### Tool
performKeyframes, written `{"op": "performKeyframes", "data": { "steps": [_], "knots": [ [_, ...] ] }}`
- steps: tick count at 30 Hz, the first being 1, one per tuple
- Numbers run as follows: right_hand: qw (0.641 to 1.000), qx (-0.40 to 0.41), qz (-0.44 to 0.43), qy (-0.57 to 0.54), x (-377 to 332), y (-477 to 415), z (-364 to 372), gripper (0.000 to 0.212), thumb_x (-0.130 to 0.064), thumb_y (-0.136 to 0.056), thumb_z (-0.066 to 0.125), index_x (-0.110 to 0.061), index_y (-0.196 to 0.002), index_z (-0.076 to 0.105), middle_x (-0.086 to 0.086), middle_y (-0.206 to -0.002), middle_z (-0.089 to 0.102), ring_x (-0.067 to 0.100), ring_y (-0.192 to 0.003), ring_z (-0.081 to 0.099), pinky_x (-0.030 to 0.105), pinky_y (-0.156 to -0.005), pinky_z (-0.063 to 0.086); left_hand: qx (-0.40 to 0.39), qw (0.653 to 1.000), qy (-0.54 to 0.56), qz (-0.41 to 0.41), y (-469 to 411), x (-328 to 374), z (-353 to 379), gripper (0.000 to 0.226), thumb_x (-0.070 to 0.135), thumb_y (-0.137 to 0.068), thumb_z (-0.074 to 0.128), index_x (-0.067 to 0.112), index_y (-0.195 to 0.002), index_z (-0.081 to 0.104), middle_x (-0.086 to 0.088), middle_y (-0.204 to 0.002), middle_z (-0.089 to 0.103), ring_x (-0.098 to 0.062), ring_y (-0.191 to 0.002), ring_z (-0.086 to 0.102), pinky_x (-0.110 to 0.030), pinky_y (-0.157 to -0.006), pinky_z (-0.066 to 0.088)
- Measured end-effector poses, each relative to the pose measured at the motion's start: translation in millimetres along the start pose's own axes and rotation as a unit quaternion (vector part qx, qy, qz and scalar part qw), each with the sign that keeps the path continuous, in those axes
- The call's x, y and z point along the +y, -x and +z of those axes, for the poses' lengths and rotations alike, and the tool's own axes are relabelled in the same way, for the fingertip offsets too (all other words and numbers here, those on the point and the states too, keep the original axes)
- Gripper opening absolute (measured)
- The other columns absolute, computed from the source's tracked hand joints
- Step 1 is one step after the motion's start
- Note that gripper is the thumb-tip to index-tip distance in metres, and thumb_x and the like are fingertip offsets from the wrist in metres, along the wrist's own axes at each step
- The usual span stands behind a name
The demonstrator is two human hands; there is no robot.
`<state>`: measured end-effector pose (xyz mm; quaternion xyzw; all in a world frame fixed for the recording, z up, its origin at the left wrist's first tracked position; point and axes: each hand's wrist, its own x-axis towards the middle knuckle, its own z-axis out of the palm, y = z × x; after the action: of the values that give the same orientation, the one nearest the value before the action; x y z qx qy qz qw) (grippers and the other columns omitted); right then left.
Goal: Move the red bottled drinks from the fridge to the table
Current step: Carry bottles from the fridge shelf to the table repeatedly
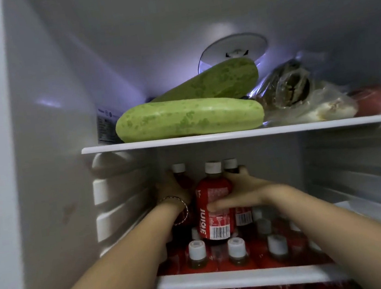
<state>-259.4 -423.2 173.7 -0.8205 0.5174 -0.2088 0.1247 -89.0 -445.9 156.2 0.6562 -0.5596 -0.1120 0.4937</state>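
Both hands are reaching into the fridge's middle shelf [226,279], where rows of white-capped red bottles [237,252] are standing. The right hand [244,191] is gripping a red juice bottle [213,204], thumb lying across its label, and holding it above the rows, with a second bottle [230,164] sitting just behind it under the fingertips. The left hand [172,189], wearing a bracelet [180,201], is curling round another bottle [180,170] at the left, while two green gourds [188,116] are lying on the shelf above.
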Motion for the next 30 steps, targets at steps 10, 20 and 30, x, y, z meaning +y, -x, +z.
{"op": "performKeyframes", "data": {
  "steps": [10,20,30],
  "knots": [
    [0.993,-0.016,-0.09,-0.079,-7.1,55.0,-0.8,0.043,-0.043,-0.071,0.076,-0.053,-0.094,0.041,-0.004,-0.125,0.026,0.014,-0.118,0.041,0.03,-0.108,0.038,-0.02,0.949,0.313,0.023,73.7,9.4,-18.3,0.055,0.004,-0.081,0.064,0.026,-0.129,0.046,-0.009,-0.105,0.063,-0.021,-0.089,0.06,-0.032,-0.085,0.051],
    [0.975,0.053,-0.122,-0.179,-0.6,68.8,13.5,0.045,-0.039,-0.067,0.081,-0.039,-0.099,0.05,-0.019,-0.101,0.039,-0.001,-0.098,0.049,0.006,-0.081,0.044,-0.061,0.986,0.06,0.144,114.1,0.9,-38.1,0.028,0.03,-0.098,0.041,0.036,-0.122,0.054,-0.007,-0.146,0.014,-0.031,-0.133,0.031,-0.036,-0.115,0.024],
    [0.968,0.027,-0.144,-0.204,1.4,66.2,19.2,0.055,-0.03,-0.07,0.081,-0.035,-0.115,0.05,-0.017,-0.106,0.055,0.002,-0.103,0.054,0.015,-0.087,0.045,-0.205,0.968,-0.118,0.081,116.6,36.1,-58.2,0.089,0.075,-0.059,0.065,0.039,-0.136,0.039,-0.017,-0.151,0.004,-0.032,-0.135,0.029,-0.031,-0.114,0.023]
  ]
}}
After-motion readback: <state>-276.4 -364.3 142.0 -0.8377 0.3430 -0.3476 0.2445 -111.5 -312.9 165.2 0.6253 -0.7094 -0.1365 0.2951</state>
